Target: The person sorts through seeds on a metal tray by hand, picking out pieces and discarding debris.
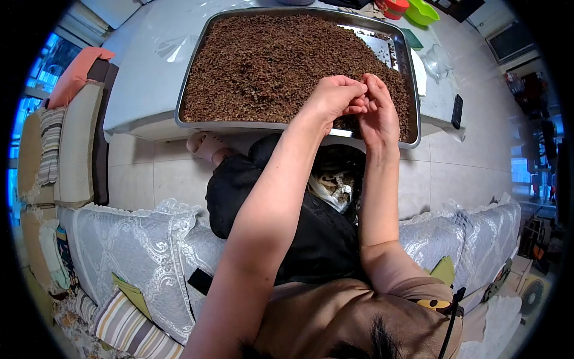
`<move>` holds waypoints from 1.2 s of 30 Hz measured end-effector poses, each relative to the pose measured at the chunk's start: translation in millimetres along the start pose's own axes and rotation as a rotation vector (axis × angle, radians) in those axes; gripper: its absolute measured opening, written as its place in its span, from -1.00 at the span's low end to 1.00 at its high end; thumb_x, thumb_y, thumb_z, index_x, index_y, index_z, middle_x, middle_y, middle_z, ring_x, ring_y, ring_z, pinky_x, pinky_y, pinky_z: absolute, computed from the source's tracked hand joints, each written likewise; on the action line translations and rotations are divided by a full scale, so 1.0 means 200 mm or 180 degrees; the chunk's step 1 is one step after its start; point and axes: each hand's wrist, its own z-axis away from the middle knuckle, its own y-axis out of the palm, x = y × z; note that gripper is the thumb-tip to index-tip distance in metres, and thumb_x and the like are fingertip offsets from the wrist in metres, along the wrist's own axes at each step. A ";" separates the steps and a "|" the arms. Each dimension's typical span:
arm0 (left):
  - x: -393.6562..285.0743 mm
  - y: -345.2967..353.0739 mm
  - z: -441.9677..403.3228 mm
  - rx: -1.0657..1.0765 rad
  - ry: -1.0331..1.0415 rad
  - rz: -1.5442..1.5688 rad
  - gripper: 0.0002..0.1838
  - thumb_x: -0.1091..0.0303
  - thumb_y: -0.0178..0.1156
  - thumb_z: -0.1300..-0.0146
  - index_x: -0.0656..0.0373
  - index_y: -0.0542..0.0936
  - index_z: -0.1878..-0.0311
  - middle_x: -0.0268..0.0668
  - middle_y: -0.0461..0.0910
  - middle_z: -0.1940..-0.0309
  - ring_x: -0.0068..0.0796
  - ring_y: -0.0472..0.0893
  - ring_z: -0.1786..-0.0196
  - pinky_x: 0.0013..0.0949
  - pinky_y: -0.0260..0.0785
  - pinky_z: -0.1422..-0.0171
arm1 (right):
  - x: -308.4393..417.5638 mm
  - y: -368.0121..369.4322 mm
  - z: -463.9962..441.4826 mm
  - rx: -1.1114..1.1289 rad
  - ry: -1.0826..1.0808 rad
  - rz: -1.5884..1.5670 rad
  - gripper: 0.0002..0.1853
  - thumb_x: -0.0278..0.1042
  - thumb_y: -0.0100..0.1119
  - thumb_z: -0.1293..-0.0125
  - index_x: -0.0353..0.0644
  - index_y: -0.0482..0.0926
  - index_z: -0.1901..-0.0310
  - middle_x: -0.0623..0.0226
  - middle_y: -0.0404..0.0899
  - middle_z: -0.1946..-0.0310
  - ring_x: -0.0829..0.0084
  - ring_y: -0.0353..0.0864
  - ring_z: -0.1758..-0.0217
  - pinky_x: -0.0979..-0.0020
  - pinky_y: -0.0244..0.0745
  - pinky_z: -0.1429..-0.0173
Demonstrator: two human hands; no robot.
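A large metal tray [190, 72] on the table holds a broad heap of small, dry brown bits [269, 66], their kind unclear. Over its near right part, my left hand [339, 100] and my right hand [380, 110] meet at the fingertips. Both have thumb and fingers pinched closed. Whatever lies between them is too small or too hidden to make out. At the tray's far right corner, bare metal [376, 45] shows with a few scattered bits. Below my hands, between my legs, a dark-lined container [336, 161] holds crumpled pale wrapping [335, 190].
The white table [140, 90] bears a clear glass jug [437, 63], a black remote-like object [457, 112], a green bowl [422, 12] and a red container [393, 8]. I sit on a lace-covered sofa [131, 239]. A pink slipper [206, 145] is on the tiled floor.
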 end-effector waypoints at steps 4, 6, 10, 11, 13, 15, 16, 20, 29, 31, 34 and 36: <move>-0.02 0.03 0.00 -0.0588 0.0381 -0.0134 -0.82 0.31 0.27 -0.36 0.25 0.63 0.16 -0.37 0.65 0.38 -0.67 0.61 0.36 -0.59 0.50 0.31 | 0.02 0.05 0.03 -0.0191 -0.0324 0.0838 -0.81 -0.35 0.24 -0.41 -0.23 0.58 0.04 0.43 0.61 0.33 0.70 0.46 0.41 0.64 0.30 0.39; -0.02 0.03 0.01 -0.0772 0.0595 -0.0236 -0.81 0.28 0.29 -0.35 0.23 0.64 0.15 -0.38 0.64 0.37 -0.68 0.58 0.36 -0.58 0.48 0.30 | 0.01 0.04 0.03 -0.0086 -0.0489 0.1368 -0.84 -0.34 0.27 -0.39 -0.24 0.61 0.12 0.46 0.60 0.36 0.73 0.42 0.44 0.64 0.27 0.41; -0.02 -0.01 -0.02 -0.0612 0.0679 -0.0427 -0.80 0.27 0.32 -0.33 0.21 0.67 0.16 -0.41 0.64 0.39 -0.70 0.56 0.38 -0.58 0.45 0.29 | 0.01 0.05 0.04 0.0052 -0.0700 0.2198 -0.84 -0.35 0.27 -0.39 -0.26 0.61 0.15 0.46 0.61 0.37 0.73 0.43 0.46 0.64 0.30 0.42; -0.02 -0.01 -0.03 -0.0624 0.0683 -0.0474 -0.81 0.27 0.32 -0.33 0.22 0.67 0.17 -0.42 0.63 0.40 -0.70 0.56 0.38 -0.59 0.45 0.29 | 0.02 0.05 0.05 0.0097 -0.0701 0.2274 -0.84 -0.35 0.27 -0.39 -0.27 0.61 0.15 0.45 0.61 0.37 0.72 0.44 0.46 0.63 0.32 0.42; -0.02 -0.02 -0.03 -0.0662 0.0683 -0.0646 -0.82 0.29 0.32 -0.33 0.22 0.67 0.18 -0.42 0.63 0.41 -0.70 0.56 0.39 -0.59 0.45 0.29 | 0.04 0.06 0.05 0.0203 -0.0707 0.2415 -0.84 -0.36 0.25 -0.39 -0.28 0.61 0.15 0.43 0.61 0.38 0.70 0.47 0.46 0.61 0.37 0.42; -0.03 -0.01 -0.02 -0.0715 0.0675 -0.0897 -0.83 0.30 0.31 -0.33 0.22 0.68 0.19 -0.43 0.63 0.42 -0.70 0.56 0.39 -0.59 0.45 0.29 | 0.07 0.06 0.06 0.0323 -0.0717 0.2549 -0.84 -0.37 0.25 -0.40 -0.29 0.60 0.15 0.41 0.61 0.38 0.68 0.49 0.46 0.59 0.42 0.41; -0.04 -0.01 -0.02 -0.0665 0.0664 -0.0889 -0.83 0.30 0.31 -0.33 0.22 0.68 0.19 -0.42 0.64 0.41 -0.69 0.57 0.38 -0.59 0.45 0.29 | 0.08 0.06 0.06 0.0312 -0.0692 0.2597 -0.84 -0.37 0.24 -0.40 -0.30 0.60 0.15 0.40 0.61 0.38 0.67 0.50 0.46 0.58 0.44 0.41; -0.07 -0.02 0.00 -0.0683 0.0729 -0.0429 -0.82 0.30 0.28 -0.35 0.23 0.68 0.17 -0.39 0.65 0.35 -0.67 0.59 0.35 -0.58 0.46 0.27 | 0.13 0.07 0.09 0.0241 -0.0650 0.2851 -0.84 -0.37 0.26 -0.38 -0.29 0.61 0.14 0.41 0.61 0.40 0.66 0.51 0.45 0.57 0.45 0.40; -0.23 -0.13 0.12 -0.1880 0.0975 0.1519 -0.85 0.38 0.21 -0.36 0.23 0.59 0.09 -0.37 0.57 0.29 -0.58 0.56 0.25 -0.54 0.44 0.18 | 0.36 -0.02 0.26 0.1705 0.0462 0.4763 -0.83 -0.32 0.37 -0.25 -0.24 0.74 0.24 0.29 0.69 0.41 0.49 0.64 0.35 0.42 0.53 0.23; -0.23 -0.14 0.13 -0.1948 0.0942 0.1816 -0.85 0.40 0.20 -0.36 0.23 0.58 0.08 -0.38 0.55 0.29 -0.57 0.56 0.23 -0.52 0.44 0.15 | 0.34 -0.02 0.24 0.1605 0.0091 0.5168 -0.84 -0.31 0.38 -0.23 -0.19 0.75 0.23 0.29 0.70 0.36 0.41 0.67 0.32 0.38 0.54 0.20; -0.22 -0.14 0.17 -0.2006 0.1033 0.2016 -0.85 0.41 0.18 -0.36 0.21 0.57 0.07 -0.38 0.54 0.27 -0.56 0.55 0.20 -0.51 0.44 0.10 | 0.20 0.01 0.17 0.1200 -0.0792 0.4998 -0.86 -0.32 0.38 -0.21 -0.12 0.75 0.22 0.27 0.69 0.31 0.32 0.68 0.28 0.33 0.54 0.15; -0.23 -0.14 0.17 -0.2109 0.1046 0.2026 -0.85 0.40 0.17 -0.36 0.21 0.57 0.05 -0.37 0.54 0.25 -0.56 0.54 0.19 -0.50 0.44 0.08 | 0.08 0.08 0.14 0.0866 -0.1015 0.4959 -0.87 -0.39 0.35 -0.19 -0.07 0.74 0.21 0.24 0.63 0.31 0.26 0.65 0.21 0.28 0.52 0.11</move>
